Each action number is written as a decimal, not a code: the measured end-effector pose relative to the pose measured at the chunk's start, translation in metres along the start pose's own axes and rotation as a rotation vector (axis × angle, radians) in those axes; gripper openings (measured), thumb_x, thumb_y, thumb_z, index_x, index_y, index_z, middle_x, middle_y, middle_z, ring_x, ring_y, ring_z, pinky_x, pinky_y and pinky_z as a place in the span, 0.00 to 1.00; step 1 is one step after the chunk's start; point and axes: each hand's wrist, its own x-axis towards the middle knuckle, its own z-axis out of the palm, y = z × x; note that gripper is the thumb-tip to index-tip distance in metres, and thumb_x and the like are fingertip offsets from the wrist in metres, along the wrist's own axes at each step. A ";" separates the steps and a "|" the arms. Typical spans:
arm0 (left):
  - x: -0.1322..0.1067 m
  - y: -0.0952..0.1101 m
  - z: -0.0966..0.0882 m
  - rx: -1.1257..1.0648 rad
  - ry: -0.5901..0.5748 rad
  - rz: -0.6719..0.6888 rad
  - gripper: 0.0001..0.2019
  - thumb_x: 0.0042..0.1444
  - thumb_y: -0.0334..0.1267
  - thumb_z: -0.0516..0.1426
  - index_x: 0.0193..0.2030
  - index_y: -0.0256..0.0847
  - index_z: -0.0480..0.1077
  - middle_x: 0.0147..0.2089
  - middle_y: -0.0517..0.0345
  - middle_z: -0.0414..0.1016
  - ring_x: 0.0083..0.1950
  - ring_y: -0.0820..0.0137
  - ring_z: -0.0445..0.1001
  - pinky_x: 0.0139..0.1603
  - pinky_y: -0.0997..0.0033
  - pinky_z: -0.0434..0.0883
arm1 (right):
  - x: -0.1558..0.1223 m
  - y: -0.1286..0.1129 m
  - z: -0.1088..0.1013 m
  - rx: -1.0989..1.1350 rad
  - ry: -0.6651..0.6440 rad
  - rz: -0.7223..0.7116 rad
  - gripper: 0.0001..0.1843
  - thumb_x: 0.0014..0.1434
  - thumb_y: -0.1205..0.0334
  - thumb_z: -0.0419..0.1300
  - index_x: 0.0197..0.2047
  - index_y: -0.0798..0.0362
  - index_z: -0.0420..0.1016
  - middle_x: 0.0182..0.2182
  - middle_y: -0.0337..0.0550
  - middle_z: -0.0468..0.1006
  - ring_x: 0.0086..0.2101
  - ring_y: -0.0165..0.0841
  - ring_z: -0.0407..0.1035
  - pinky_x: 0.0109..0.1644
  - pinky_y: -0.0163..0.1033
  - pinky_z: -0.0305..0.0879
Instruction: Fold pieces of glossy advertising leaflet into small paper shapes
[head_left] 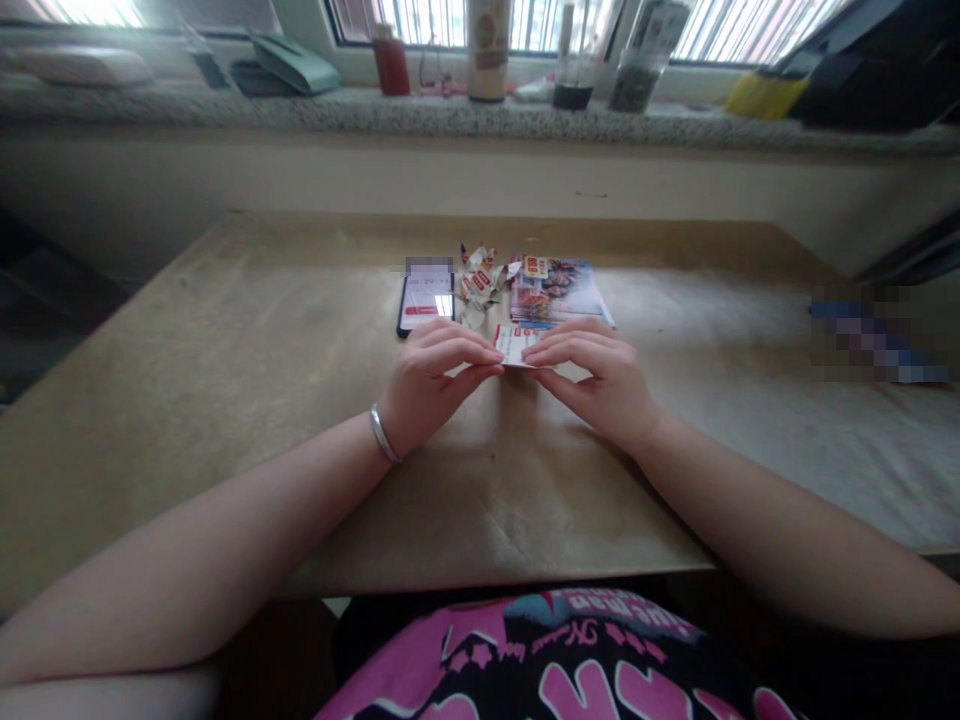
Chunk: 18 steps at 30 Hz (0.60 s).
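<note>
A small piece of printed paper [513, 344], white with red lettering, is pinched between both hands a little above the table. My left hand [442, 372], with a silver bangle at the wrist, grips its left end between thumb and fingers. On the other end, my right hand [592, 372] has its fingers over the top and its thumb beneath. Just beyond the paper lie crumpled printed paper pieces [480, 280] and a glossy printed leaflet [566, 290]. Part of the paper is hidden under my right fingers.
A phone [427, 300] with a lit screen lies left of the crumpled pieces. The table [247, 400] has a light brown surface and meets a wall. Bottles, including a red one [390, 62], stand on the granite sill [315, 115]. A blurred bluish item [877, 340] is far right.
</note>
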 end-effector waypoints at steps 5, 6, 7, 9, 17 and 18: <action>-0.001 0.000 0.000 -0.049 0.007 -0.044 0.03 0.56 0.36 0.64 0.35 0.41 0.75 0.35 0.57 0.80 0.37 0.72 0.76 0.40 0.71 0.73 | 0.000 0.001 -0.002 0.023 -0.060 0.020 0.04 0.58 0.65 0.63 0.38 0.48 0.77 0.36 0.41 0.83 0.39 0.36 0.75 0.49 0.47 0.70; -0.001 0.001 0.000 -0.058 0.005 -0.060 0.02 0.56 0.36 0.63 0.35 0.41 0.76 0.35 0.57 0.80 0.37 0.72 0.76 0.41 0.70 0.73 | 0.000 0.000 -0.002 0.026 -0.066 0.025 0.06 0.57 0.65 0.63 0.40 0.48 0.76 0.37 0.41 0.82 0.40 0.36 0.74 0.49 0.47 0.69; -0.001 0.001 0.000 -0.070 0.003 -0.076 0.02 0.57 0.36 0.63 0.35 0.41 0.76 0.36 0.57 0.80 0.37 0.72 0.77 0.41 0.70 0.73 | 0.000 -0.001 -0.003 0.028 -0.072 0.033 0.08 0.57 0.65 0.63 0.41 0.48 0.76 0.38 0.41 0.82 0.41 0.36 0.74 0.49 0.47 0.69; 0.000 0.002 -0.001 -0.087 0.012 -0.091 0.01 0.57 0.35 0.62 0.37 0.41 0.76 0.37 0.57 0.79 0.39 0.72 0.77 0.42 0.71 0.74 | 0.000 -0.004 -0.003 0.025 -0.072 0.049 0.11 0.57 0.66 0.63 0.45 0.48 0.75 0.40 0.42 0.81 0.42 0.37 0.73 0.49 0.46 0.69; -0.002 0.001 0.002 -0.021 0.084 -0.097 0.11 0.55 0.34 0.64 0.45 0.43 0.74 0.36 0.59 0.76 0.38 0.74 0.74 0.44 0.71 0.74 | -0.003 -0.005 0.002 0.009 -0.005 0.115 0.12 0.56 0.65 0.63 0.45 0.48 0.72 0.35 0.40 0.75 0.33 0.31 0.69 0.38 0.39 0.70; -0.002 0.000 0.003 -0.059 0.092 -0.128 0.13 0.55 0.35 0.64 0.47 0.42 0.73 0.36 0.59 0.76 0.39 0.74 0.75 0.46 0.70 0.75 | -0.004 -0.005 0.002 0.012 -0.006 0.123 0.13 0.56 0.65 0.63 0.46 0.47 0.71 0.36 0.39 0.74 0.33 0.30 0.69 0.38 0.39 0.70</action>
